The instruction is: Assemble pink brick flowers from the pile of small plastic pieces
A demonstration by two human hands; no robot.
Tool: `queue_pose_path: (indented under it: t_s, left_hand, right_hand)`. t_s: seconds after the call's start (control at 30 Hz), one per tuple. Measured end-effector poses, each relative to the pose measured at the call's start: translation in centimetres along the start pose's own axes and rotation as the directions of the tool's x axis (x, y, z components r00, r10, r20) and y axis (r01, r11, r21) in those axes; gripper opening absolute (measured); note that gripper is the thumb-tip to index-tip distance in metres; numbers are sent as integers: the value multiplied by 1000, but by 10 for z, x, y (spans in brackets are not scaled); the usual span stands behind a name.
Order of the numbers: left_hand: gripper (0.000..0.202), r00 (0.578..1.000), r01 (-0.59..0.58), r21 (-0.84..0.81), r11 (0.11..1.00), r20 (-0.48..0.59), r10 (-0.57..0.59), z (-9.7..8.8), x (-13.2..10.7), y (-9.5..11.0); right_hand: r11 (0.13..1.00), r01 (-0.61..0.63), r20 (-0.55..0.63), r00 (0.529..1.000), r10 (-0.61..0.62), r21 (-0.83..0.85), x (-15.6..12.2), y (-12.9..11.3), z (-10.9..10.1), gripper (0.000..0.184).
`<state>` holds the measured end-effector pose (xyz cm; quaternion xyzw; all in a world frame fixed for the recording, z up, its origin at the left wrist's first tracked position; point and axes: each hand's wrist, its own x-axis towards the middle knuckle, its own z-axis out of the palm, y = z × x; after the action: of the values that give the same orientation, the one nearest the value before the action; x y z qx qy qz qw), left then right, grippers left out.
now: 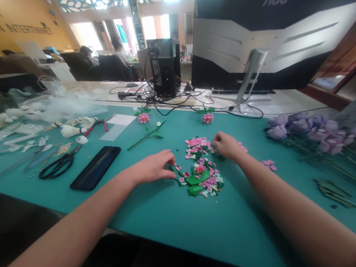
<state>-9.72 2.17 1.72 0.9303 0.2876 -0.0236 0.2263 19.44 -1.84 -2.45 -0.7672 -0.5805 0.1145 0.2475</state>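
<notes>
Loose building-brick pieces in pink, green and white lie heaped on the teal mat. My left hand is at the heap's left side, thumb and fingertips apart, beside small red, white and pink pieces. At the upper right edge of the heap is my right hand, its fingers curled together; whatever they may hold is hidden. Large green leaf pieces rest at the heap's near side. Beyond the hands are a green brick stem with a white bud and two pink brick flowers, one left and one right.
To the left lie a black phone, black scissors, red-handled pliers and shuttlecocks. Purple flowers and green stems are at right. A monitor and cables stand behind the teal mat.
</notes>
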Motion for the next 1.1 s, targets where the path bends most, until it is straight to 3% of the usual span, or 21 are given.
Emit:
queue_pose_path:
  t_s: [0.07,0.17,0.37,0.47,0.53,0.6,0.67,0.73,0.8,0.9,1.1]
  left_hand:
    - [35,996,64,8,998,55,-64,-1,-7,-9]
    - [24,996,64,15,998,59,-65,5,-5,-6]
    - [16,995,-96,-28,995,15,97,21,17,19]
    - [13,984,-177,-58,982,-33,175,20,29,10]
    - [12,982,-96,8,995,-162,96,15,40,-8]
    - [15,954,79,107,991,-296,-44,9,51,-31]
    - [15,947,173,136,975,-295,-127,4,61,-50]
    - [11,956,174,141,975,-261,-133,2,68,-58]
    - [9,971,140,142,980,-213,-107,4,72,-53]
    - [9,987,70,143,987,-155,-48,12,71,-29]
    - [9,991,-65,122,990,-106,78,33,68,21]
  right_hand:
    - [999,-10,2,1000,10,-32,2,5,5,2]
    - [999,8,17,1000,-7,-48,3,0,18,3]
    - [996,84,38,996,-84,2,4,-27,34,4]
    - [993,99,33,994,-101,59,4,-31,31,5]
    - [992,88,16,996,-90,94,2,-27,24,6]
    - [991,65,2,998,-66,115,-1,-18,16,7]
    - [991,42,0,999,-43,128,-6,-8,9,7]
    - [991,24,5,1000,-25,135,-13,2,4,7]
    - [991,13,13,1000,-15,136,-20,10,1,6]
    - [989,2,54,998,-10,146,-33,14,-2,4]
    - [950,-10,153,987,-40,313,-62,1,-15,4]
